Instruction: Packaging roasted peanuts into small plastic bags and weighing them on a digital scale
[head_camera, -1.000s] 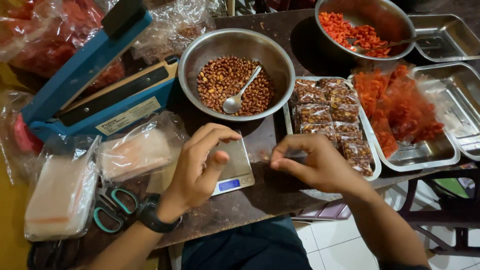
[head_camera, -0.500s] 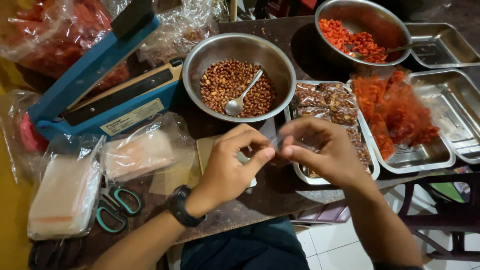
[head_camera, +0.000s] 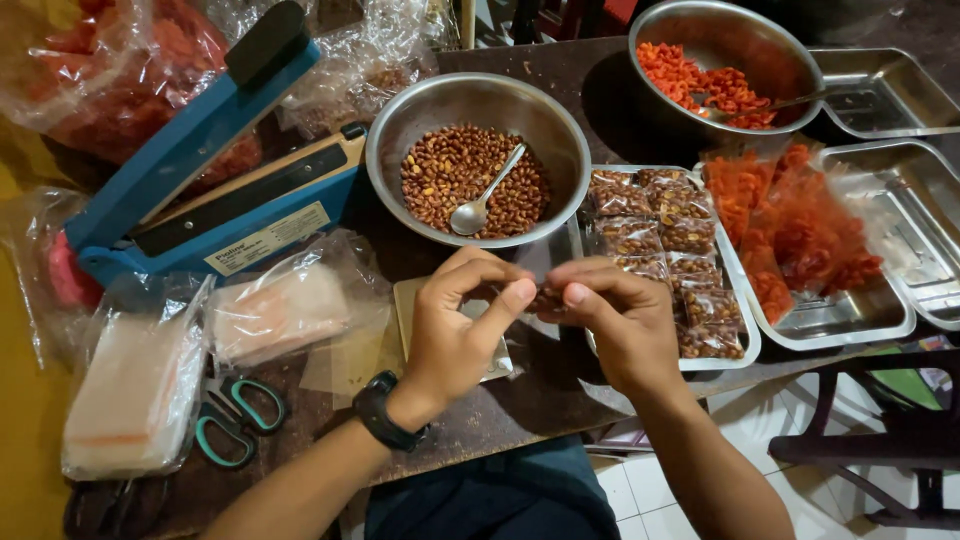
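Observation:
My left hand (head_camera: 462, 325) and my right hand (head_camera: 622, 318) meet above the table's front edge, both pinching a small clear packet of peanuts (head_camera: 546, 297) between thumbs and forefingers. A black watch sits on my left wrist. Under my left hand lies a small digital scale (head_camera: 410, 305), mostly covered. Just beyond the hands stands a steel bowl of peanuts (head_camera: 395, 150) with a spoon (head_camera: 482, 202) in it. To the right is a steel tray (head_camera: 745, 345) filled with several sealed peanut packets (head_camera: 655, 225).
A blue impulse sealer (head_camera: 200, 170) stands at the back left. Stacks of empty plastic bags (head_camera: 135, 390) and green-handled scissors (head_camera: 235, 420) lie at the left. Orange snack packets (head_camera: 795, 230), another bowl (head_camera: 780, 40) and steel trays (head_camera: 925, 210) fill the right side.
My hands lifted off the scale and came together over the table's front edge, now holding the small packet between them.

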